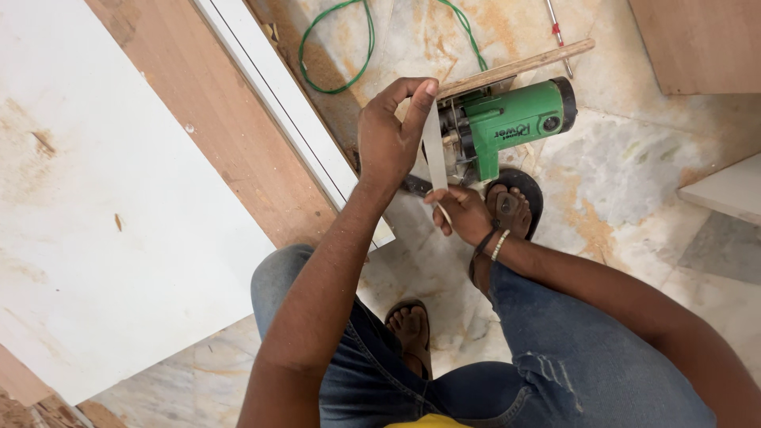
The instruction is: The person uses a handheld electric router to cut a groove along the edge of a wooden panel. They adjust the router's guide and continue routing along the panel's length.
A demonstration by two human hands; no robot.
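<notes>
Marble floor point(634, 182), tool point(515, 119) at one o'clock: left hand point(388, 139) and right hand point(464, 212) pinch a white strip point(434, 150), which might snap if bent.

Green cable point(337, 47) on marble floor point(634, 158), white board point(103, 238) w/ wood panel point(230, 135) nearby

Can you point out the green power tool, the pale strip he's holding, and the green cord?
Green power tool point(519, 119), head view, on its motor housing.
Pale strip point(434, 150), head view, mid-length between the hands.
Green cord point(333, 79), head view, on its loop.

Glossy green plastic power tool point(519, 119), matt white strip point(434, 150), polished marble floor point(634, 182).
</notes>
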